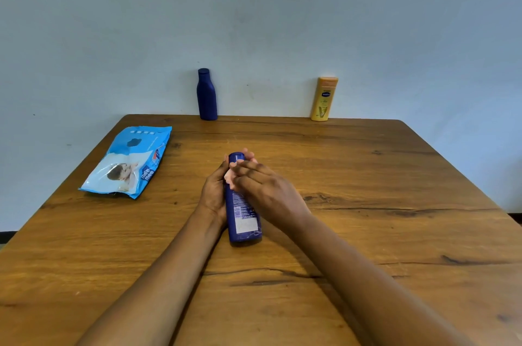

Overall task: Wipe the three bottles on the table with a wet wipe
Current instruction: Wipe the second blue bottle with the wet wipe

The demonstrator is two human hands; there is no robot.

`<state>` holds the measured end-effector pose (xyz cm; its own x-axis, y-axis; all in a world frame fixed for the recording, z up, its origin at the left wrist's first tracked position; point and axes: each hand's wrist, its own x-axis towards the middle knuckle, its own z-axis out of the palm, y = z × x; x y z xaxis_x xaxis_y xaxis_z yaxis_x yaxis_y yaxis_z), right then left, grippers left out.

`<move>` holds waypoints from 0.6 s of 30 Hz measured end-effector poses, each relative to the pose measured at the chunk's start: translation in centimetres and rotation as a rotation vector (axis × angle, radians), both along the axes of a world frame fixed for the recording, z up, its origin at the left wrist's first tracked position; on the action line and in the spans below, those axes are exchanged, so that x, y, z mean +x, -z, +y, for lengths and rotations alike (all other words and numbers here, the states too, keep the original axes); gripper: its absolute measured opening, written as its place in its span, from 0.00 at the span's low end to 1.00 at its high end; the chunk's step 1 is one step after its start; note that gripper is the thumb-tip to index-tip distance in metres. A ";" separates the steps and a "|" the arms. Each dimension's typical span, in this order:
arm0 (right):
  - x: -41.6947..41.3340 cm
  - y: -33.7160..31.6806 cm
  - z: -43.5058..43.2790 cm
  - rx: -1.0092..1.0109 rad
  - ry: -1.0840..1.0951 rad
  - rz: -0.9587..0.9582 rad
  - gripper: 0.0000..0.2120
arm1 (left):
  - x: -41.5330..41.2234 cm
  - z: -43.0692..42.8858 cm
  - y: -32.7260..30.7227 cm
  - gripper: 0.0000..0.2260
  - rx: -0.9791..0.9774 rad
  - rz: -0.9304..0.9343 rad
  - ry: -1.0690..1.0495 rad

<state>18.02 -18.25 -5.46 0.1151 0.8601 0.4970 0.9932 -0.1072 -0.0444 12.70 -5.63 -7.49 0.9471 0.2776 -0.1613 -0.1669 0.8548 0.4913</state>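
Left hand [214,190] grips blue labelled bottle [243,221] from left side, fingers curled round upper part. Right hand [268,187] presses wet wipe [229,179] on same bottle, fingers nearly straight; thumb hidden. Bottle at middle of table [395,176], base toward near edge. Plain blue bottle [207,97] and yellow bottle [324,100] upright at far edge, well apart. Wipes pack [127,162] flat near left edge.

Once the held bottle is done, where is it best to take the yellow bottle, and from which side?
Probably round its mid-body, below the cap, coming from the near side: the yellow bottle stands upright at the table's far edge, with the wall close behind.
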 end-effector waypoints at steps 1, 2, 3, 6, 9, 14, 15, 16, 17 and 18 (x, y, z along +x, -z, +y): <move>-0.3 0.5 -0.2 0.000 -0.017 0.016 0.17 | 0.0 0.1 0.1 0.17 -0.001 0.003 -0.017; -0.8 1.2 -1.0 -0.014 -0.042 0.028 0.19 | 0.1 0.2 0.3 0.16 0.010 0.013 -0.043; -1.5 2.0 -2.1 -0.037 -0.079 0.035 0.20 | 0.2 0.4 0.5 0.16 0.028 0.022 -0.066; -2.9 3.7 -4.8 -0.113 -0.201 0.038 0.20 | 0.6 0.5 0.9 0.15 0.028 0.038 -0.098; -1.5 2.5 -3.3 -0.154 -0.157 -0.004 0.21 | 0.7 0.5 0.6 0.15 0.041 0.021 -0.107; -2.6 1.6 -2.2 -0.200 -0.048 0.106 0.25 | 0.6 0.4 0.7 0.16 0.043 0.033 -0.116; -3.4 2.0 -3.2 -0.218 -0.104 0.091 0.26 | 0.7 0.5 0.8 0.16 0.033 0.031 -0.119; -4.0 2.3 -4.3 -0.237 -0.163 0.065 0.26 | 0.8 0.5 0.9 0.15 0.026 0.024 -0.123; -4.0 2.5 -5.1 -0.257 -0.188 0.042 0.26 | 0.9 0.5 0.8 0.15 0.023 0.015 -0.122; -3.4 2.5 -5.3 -0.258 -0.182 0.038 0.26 | 1.0 0.4 0.8 0.15 0.021 0.010 -0.122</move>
